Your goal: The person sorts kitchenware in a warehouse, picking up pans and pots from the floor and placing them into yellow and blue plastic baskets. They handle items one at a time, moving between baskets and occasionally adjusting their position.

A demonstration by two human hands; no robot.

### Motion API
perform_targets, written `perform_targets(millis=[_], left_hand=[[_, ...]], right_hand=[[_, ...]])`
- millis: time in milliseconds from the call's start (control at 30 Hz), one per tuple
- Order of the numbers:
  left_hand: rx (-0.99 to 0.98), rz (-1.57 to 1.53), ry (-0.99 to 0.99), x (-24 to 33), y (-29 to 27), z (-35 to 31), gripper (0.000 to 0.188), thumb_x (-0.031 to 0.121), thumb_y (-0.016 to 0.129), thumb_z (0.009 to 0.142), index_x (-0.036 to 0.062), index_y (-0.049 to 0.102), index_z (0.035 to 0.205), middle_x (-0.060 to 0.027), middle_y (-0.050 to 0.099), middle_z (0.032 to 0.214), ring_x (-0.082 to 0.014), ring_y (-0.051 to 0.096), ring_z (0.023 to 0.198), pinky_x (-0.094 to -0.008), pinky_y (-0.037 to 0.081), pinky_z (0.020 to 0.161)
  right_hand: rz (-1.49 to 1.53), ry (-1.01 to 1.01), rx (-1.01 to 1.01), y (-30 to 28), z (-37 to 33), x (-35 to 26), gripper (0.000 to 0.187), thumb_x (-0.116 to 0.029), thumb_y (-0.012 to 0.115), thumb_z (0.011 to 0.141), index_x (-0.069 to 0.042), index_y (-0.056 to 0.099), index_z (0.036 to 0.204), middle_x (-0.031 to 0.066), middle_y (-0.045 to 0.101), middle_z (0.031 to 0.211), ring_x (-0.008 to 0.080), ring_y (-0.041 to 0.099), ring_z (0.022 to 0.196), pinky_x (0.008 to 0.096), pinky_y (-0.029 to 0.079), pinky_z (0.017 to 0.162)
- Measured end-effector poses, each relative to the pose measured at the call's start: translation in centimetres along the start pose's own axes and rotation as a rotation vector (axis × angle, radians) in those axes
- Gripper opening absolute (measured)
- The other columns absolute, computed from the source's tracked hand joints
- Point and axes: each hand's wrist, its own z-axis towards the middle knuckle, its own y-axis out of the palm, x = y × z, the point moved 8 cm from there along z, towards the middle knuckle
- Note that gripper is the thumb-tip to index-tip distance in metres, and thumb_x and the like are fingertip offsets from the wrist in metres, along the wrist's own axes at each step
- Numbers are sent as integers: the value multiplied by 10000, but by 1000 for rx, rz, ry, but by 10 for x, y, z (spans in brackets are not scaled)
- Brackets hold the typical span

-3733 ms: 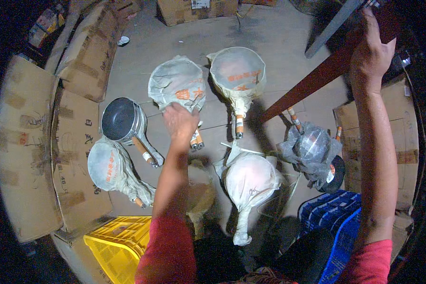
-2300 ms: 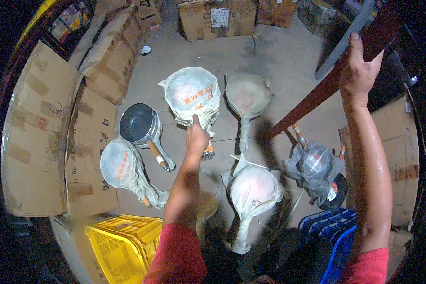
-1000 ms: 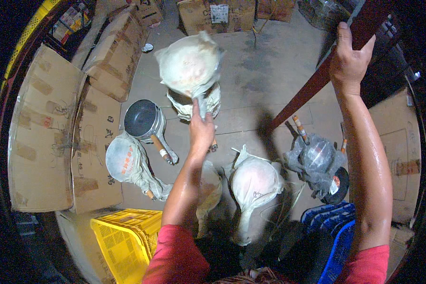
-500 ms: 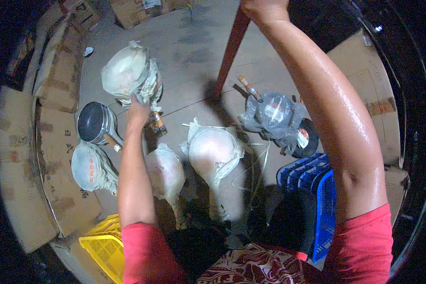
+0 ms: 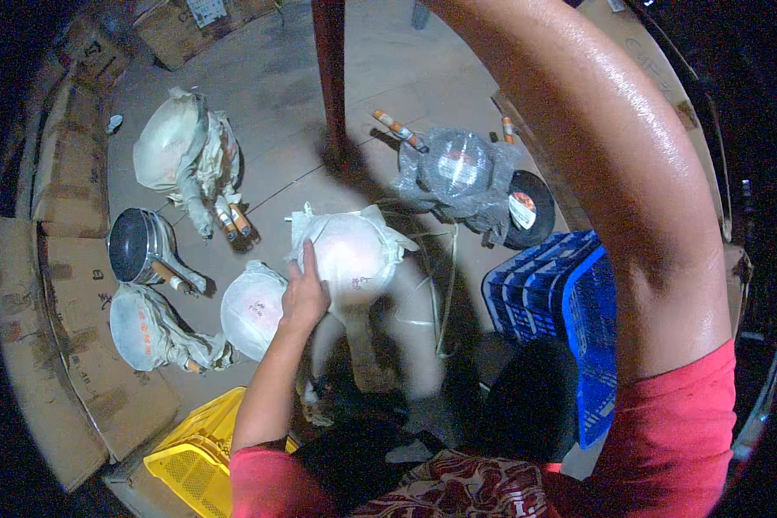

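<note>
My left hand lies at the left edge of a pan wrapped in pale cloth-like sheeting, with its fingers stretched out. Just left of that hand, a second wrapped pan is partly covered by my wrist. My right arm reaches up out of the picture at the top, so its hand is hidden from view. A dark reddish-brown pole stands on the floor ahead, its upper end cut off.
On the left lie a wrapped bundle with wooden-looking handles, dark pans and another wrapped pan. A bubble-wrapped pan sits at right beside a black pan. Blue and yellow crates flank me; cardboard boxes line the left.
My left hand has left the far-left wrapped bundle and come back to the middle wrapped pan. My right hand has gone out of view at the top. The whole view has shifted.
</note>
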Motion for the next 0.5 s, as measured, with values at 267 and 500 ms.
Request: perform_targets(millis=[267,500], left_hand=[[173,-191,136,-26,17,-9,834,-61,491,824,121,186,1579,-314,446,1385,-485,492,1232,-492,409,1061],[162,-400,122,-29,21,-10,838,-38,497,807,-16,130,1560,-320,304,1542,-453,322,1428,-426,256,1195]], right_hand=[[-93,145,57,2,-152,164,821,-512,679,880,65,425,1406,327,512,1352,481,517,1244,484,425,1059],[-605,819,-373,12,-411,295,701,-278,702,861,-37,388,1440,255,465,1384,456,565,1180,524,485,988]])
